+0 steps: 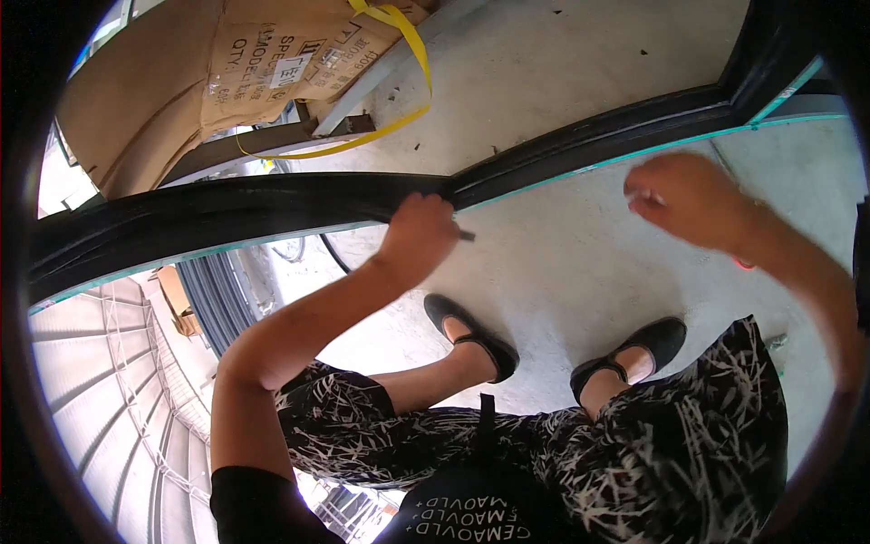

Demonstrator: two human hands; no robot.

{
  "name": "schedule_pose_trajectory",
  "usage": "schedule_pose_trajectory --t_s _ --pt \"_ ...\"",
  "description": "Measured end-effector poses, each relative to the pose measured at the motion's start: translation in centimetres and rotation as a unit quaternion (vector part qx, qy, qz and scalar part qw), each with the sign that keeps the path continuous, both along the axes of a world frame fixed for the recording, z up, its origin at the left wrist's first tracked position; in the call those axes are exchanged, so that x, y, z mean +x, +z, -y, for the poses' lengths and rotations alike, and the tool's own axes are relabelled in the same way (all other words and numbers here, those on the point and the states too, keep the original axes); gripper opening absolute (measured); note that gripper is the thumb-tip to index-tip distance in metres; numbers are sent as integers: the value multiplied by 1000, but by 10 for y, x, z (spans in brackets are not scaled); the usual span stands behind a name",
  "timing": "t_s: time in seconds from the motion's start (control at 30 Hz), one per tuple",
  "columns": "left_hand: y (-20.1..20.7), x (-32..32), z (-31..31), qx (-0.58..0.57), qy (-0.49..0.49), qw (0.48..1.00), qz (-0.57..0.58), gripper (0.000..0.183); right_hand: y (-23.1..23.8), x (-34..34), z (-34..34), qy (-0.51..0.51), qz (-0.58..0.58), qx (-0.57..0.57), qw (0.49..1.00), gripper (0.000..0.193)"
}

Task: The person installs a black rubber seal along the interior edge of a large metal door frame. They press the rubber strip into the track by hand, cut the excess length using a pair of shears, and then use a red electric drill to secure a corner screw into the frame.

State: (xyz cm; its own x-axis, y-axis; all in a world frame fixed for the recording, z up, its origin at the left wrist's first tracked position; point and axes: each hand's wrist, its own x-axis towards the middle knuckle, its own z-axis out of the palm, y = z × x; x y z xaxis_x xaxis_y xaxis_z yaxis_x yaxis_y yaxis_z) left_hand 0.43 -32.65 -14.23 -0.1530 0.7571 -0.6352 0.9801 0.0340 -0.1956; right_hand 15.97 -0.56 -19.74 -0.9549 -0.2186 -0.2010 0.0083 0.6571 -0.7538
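Concrete floor [535,258] spreads beneath a black frame [594,130]; beyond sits a cardboard box [177,68] (contents hidden). At the frame, the left hand [420,234] grips a small dark piece [467,236]; whether the curled right hand [686,198] holds anything is unclear.

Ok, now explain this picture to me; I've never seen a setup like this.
There is no machine: these are a person's own bare hands, seen from a wide fisheye camera worn on the head and looking down, so straight edges bend. The left hand is closed at the edge of a black frame, a small dark piece poking from its grip. The right hand is over the pale floor, fingers curled; I can't tell whether it holds anything. Beyond the frame are brown cardboard and a yellow strap.
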Motion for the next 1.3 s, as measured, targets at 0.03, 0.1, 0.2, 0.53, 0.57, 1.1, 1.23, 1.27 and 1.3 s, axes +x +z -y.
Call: schedule_pose_trajectory --t_s 0.03,0.1,0.2,0.53,0.57,1.1,1.23,1.27,1.3 --pt "-1 3 9 -19 3 1000 -3 9 -14 11 16 -36 -8 -61 997 15" --pt "-3 5 18 -4 -4 1000 -13 13 -34 31 49 -84 29 -134 987 13" --pt "-15 0 10 86 -76 991 -68 14 -44 58 99 -112 48 -202 972 14" --pt "-24 -15 -6 -12 20 998 -57 10 -27 80 133 -94 -14 -216 972 14" --pt "-25 -17 -5 -10 13 998 -58 10 -23 79 128 -110 -8 -205 973 13" --pt "-37 12 18 80 -59 993 -62 6 -32 137 36 -457 44 -296 838 17" --pt "-45 9 52 136 -129 978 -91 9 -39 163 -15 -574 20 -319 753 20" --pt "-48 9 53 165 -125 975 -82 9 -37 169 -24 -587 13 -297 753 21" --pt "-48 8 54 189 -122 971 -76 9 -40 173 -31 -599 7 -281 750 22"
